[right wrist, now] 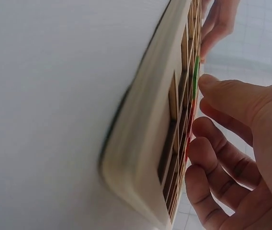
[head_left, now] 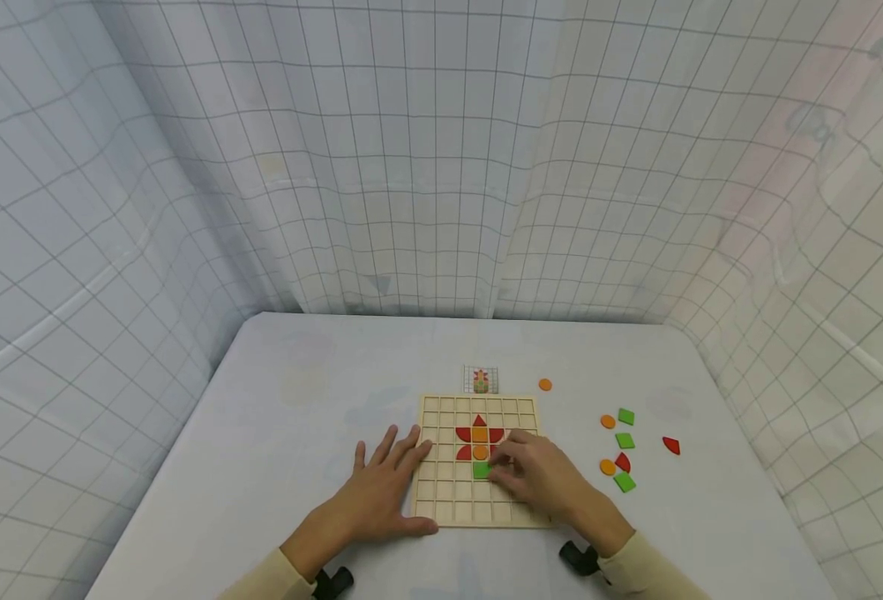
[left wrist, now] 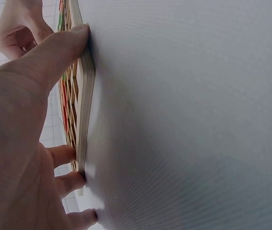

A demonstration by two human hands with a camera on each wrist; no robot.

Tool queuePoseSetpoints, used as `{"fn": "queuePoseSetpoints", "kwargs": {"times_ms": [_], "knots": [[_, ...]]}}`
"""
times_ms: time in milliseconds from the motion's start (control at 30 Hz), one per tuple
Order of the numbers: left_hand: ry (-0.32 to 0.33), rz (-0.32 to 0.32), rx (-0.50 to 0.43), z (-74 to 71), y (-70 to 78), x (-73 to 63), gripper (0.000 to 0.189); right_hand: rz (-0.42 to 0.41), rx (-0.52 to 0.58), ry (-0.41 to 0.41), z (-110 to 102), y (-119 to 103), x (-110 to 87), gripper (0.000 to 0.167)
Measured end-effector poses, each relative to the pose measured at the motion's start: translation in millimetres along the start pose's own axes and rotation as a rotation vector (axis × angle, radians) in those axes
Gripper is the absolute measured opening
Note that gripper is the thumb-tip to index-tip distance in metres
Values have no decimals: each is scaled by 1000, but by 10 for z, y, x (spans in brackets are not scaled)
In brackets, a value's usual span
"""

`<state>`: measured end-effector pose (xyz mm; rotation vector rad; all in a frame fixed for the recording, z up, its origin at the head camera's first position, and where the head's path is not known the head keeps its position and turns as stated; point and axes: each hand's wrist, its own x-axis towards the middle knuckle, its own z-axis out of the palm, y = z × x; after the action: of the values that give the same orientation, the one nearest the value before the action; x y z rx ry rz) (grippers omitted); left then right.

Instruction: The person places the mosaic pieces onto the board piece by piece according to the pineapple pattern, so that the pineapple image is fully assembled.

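Observation:
A wooden grid board (head_left: 441, 504) lies flat on the table. My left hand (head_left: 381, 492) rests spread at its left side, fingertips on the left edge and thumb at the near corner. Loosely bent, my right hand (head_left: 542, 475) is over the board's right half, its thumb and index tips beside a green square (head_left: 481, 471). No piece shows between those fingertips. Above the green square sit an orange disc (head_left: 480, 452), an orange square (head_left: 480, 434) and a red triangle (head_left: 479, 421). Red quarter-round pieces (head_left: 463, 453) flank them; the right fingers partly cover one.
A small printed pattern card (head_left: 481, 380) lies just beyond the board. Loose pieces are scattered to the right: orange discs (head_left: 608, 422), green squares (head_left: 625, 441) and red quarter-rounds (head_left: 671, 446). White gridded curtains (head_left: 441, 208) enclose the white table (head_left: 321, 367).

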<state>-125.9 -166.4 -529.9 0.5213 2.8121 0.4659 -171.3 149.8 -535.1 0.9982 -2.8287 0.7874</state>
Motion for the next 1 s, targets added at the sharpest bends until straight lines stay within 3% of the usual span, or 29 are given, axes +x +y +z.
{"fn": "queuePoseSetpoints", "kwargs": {"times_ms": [200,467,833,1000], "knots": [[8,2,-1,3,2,2,126,-19,-14,55,-35,72,-71,12],[9,5,1,6,1,0,126,36,18,76,-89,164,-167,12],[11,4,4,8,1,1,127,32,13,199,-130,298,-324,20],[13,8,-2,3,3,-8,126,74,-5,209,-178,333,-391,21]]}}
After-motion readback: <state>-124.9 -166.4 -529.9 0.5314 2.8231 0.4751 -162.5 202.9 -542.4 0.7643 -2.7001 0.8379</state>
